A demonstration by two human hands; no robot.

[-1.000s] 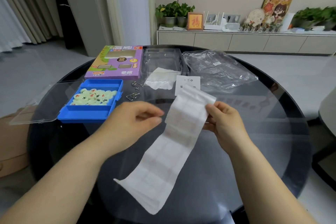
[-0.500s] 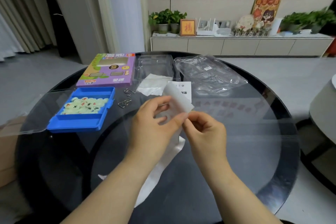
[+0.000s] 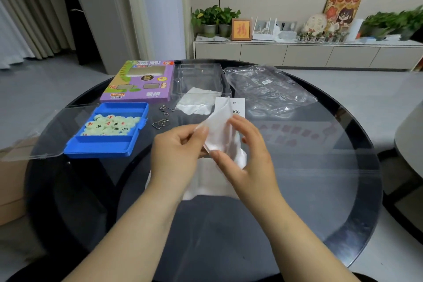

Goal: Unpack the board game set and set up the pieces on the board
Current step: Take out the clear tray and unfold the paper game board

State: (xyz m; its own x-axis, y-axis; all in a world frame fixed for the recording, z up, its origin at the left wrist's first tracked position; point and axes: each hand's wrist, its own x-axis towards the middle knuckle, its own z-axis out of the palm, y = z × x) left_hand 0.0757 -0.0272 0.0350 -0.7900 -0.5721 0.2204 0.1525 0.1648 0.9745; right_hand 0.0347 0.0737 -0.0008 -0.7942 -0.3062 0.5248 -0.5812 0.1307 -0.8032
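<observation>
Left hand (image 3: 176,155) pinched the folded sheet (image 3: 218,129) at its upper edge; right hand (image 3: 248,160) kept a closed grip on its lower fold, above the surface (image 3: 320,178). Hands hid the sheet's middle; print unreadable. Pieces (image 3: 109,125) lay heaped in a blue tray (image 3: 103,146), left.

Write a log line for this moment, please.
left hand: pinches paper sheet | right hand: pinches paper sheet | pieces: in blue tray
</observation>
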